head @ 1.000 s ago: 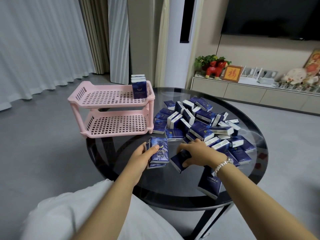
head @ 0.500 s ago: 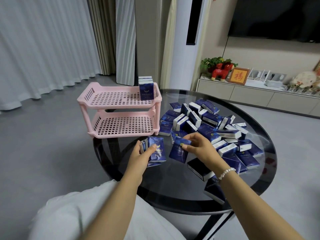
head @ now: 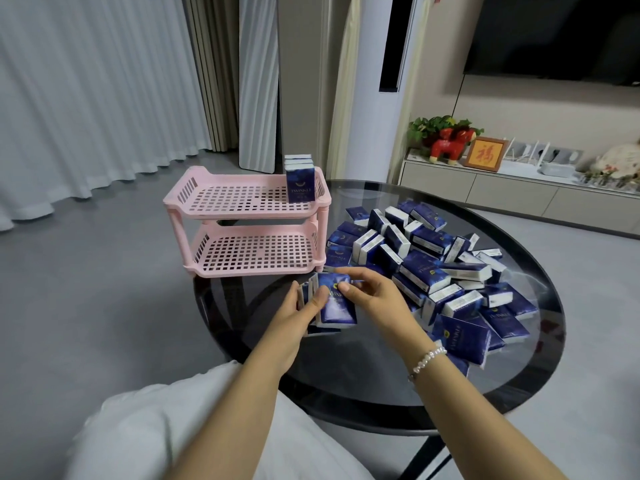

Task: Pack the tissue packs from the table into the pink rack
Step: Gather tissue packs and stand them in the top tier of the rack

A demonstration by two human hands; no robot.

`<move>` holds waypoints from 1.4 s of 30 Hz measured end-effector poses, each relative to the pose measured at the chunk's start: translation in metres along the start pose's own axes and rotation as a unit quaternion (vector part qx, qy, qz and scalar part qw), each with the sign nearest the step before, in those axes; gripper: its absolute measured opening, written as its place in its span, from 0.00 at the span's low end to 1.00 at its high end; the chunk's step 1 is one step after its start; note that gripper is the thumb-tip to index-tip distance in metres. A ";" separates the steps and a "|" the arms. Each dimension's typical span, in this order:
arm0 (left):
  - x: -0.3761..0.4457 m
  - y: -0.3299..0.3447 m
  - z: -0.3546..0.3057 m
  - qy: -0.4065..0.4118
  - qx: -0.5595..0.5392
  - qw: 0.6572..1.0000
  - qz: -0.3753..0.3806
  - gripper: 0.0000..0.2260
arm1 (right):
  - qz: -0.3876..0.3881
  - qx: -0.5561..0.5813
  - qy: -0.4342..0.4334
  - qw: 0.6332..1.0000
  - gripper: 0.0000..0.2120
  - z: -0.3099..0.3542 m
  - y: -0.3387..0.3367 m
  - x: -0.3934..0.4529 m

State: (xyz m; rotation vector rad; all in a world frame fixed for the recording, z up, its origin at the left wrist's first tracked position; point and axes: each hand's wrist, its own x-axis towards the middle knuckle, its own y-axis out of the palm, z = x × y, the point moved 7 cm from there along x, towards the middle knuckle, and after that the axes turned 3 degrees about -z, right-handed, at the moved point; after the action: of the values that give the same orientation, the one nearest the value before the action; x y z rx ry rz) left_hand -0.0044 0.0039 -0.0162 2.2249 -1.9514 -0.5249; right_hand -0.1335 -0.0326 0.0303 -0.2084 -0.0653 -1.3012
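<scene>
Blue tissue packs held in both hands in front of the pink rack.

Half a second ago the right hand (head: 372, 296) carried one pack apart from the bunch; now that pack lies flat against the front of the stack (head: 334, 303) that the left hand (head: 298, 315) grips, with both thumbs pressed on its face and the right fingers curled over its top edge. The stack sits just above the dark glass surface (head: 346, 368), near the foot of the pink rack (head: 242, 233) at 11 o'clock. Loose packs (head: 426, 258) are heaped toward 2 o'clock, and a few packs (head: 300, 183) stand upright in the top tier's far right corner. How many packs the left hand holds is hard to count, since its fingers and the front pack hide them.
</scene>
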 end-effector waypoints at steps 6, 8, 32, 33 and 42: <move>0.005 -0.004 -0.007 0.029 0.038 0.999 0.019 0.26 | 0.135 0.147 0.174 0.964 0.24 -0.024 0.009 0.001; 0.003 0.000 -0.010 0.033 0.081 0.995 0.053 0.35 | 0.223 0.204 0.191 0.934 0.32 -0.026 0.014 -0.001; -0.007 0.004 0.007 -0.028 0.466 0.877 0.110 0.46 | 0.298 -0.167 0.090 0.935 0.45 -0.035 -0.003 0.009; -0.006 0.004 0.007 -0.024 0.467 0.877 0.109 0.44 | 0.290 -0.168 0.089 0.938 0.45 -0.036 -0.003 0.010; -0.007 0.003 -0.029 0.072 0.396 0.913 0.070 0.39 | 0.241 -0.174 0.016 0.955 0.32 -0.005 -0.004 0.020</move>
State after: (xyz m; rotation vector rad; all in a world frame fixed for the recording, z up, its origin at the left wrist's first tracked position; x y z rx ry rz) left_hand 0.0020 0.0070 0.0129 2.3659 -2.5024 0.5497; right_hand -0.1321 -0.0538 0.0289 -0.4741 0.2338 -0.8198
